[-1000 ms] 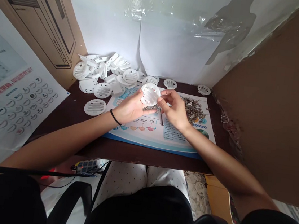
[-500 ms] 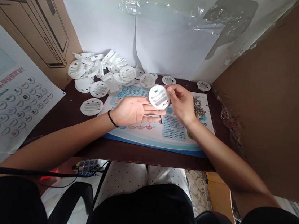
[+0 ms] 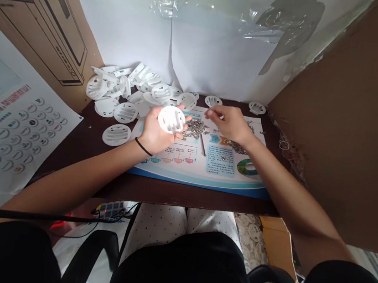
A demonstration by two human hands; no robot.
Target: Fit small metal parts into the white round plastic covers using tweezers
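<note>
"Well, who sits at the desk?"

"A person in white dotted trousers (image 3: 154, 227), bare forearms stretched over a dark wooden table (image 3: 182, 196)."

"And the left hand (image 3: 158, 128)?"

"Curled narrowly around a round white plastic disc with slotted ribs (image 3: 171, 119), which it holds up just above a blue-and-white printed mat (image 3: 220, 164). A thin black wristband (image 3: 143, 146) circles that wrist."

"The right hand (image 3: 228, 124)?"

"Pinched in a narrow grip, its fingertips (image 3: 213, 113) close together over the mat. Whether they hold anything is too small to tell."

"What lies under them?"

"A heap of small silver metal parts (image 3: 194, 128) just beside the disc, and a slim dark rod (image 3: 203, 144) resting on the mat."

"Farther out?"

"Loose white slotted discs (image 3: 116, 135) lie on the table, with a jumbled pile of white plastic pieces (image 3: 108, 85) behind them. Beyond stand a printed cardboard carton (image 3: 41, 27), a brown cardboard panel (image 3: 334, 109) and a white paper-covered wall (image 3: 204, 47)."
</note>
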